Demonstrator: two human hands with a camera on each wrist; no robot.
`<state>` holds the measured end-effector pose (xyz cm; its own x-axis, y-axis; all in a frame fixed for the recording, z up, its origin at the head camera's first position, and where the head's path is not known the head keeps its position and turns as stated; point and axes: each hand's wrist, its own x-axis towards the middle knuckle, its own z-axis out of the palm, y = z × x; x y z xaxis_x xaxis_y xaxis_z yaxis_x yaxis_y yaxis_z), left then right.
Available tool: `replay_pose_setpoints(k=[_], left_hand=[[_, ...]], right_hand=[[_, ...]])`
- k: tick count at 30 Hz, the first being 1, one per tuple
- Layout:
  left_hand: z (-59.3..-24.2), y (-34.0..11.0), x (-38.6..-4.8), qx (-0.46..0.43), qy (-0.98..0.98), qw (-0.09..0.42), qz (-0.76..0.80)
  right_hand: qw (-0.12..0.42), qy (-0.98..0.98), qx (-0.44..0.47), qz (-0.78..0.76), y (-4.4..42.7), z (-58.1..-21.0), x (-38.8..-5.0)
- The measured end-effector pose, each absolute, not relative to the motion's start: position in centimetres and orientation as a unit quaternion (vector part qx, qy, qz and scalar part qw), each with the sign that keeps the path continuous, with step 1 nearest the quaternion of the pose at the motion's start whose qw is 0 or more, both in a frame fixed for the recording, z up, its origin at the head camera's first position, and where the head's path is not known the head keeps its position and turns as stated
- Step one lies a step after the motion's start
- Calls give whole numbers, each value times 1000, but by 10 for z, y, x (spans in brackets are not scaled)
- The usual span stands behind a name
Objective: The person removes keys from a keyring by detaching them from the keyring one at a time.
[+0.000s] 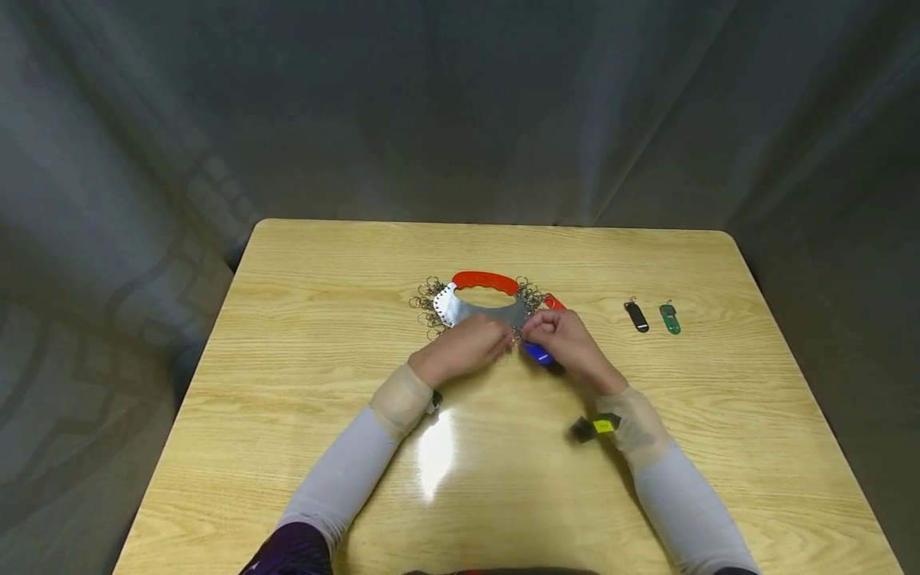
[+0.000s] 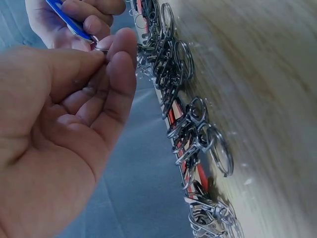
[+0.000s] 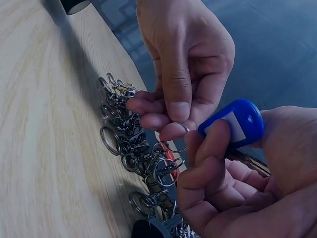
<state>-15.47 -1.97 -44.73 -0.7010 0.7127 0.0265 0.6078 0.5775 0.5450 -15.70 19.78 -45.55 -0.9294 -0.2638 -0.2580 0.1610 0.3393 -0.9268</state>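
A metal plate with a red handle lies on the table, its edges hung with many metal rings and clips. My left hand pinches a small ring between thumb and fingertips at the plate's near right side. Close beside it, my right hand holds a blue key tag with a white label; part of a metal key shows under the tag. The fingertips of both hands nearly meet at the ring. Whether tag and ring are joined I cannot tell.
A red tag lies at the plate's right side, partly behind my right hand. Farther right on the table are a black tag and a green tag. Grey curtains surround the table.
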Motion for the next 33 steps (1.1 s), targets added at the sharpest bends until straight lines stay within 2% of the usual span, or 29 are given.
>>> replay_pose_setpoints(k=[28, 33], left_hand=[[-448, -14, -153, 361, 905, 64, 218], [-449, -10, -156, 356, 915, 61, 179]], right_hand=[[219, 802, 9, -556, 194, -459, -166], [212, 807, 10, -551, 192, -460, -166]])
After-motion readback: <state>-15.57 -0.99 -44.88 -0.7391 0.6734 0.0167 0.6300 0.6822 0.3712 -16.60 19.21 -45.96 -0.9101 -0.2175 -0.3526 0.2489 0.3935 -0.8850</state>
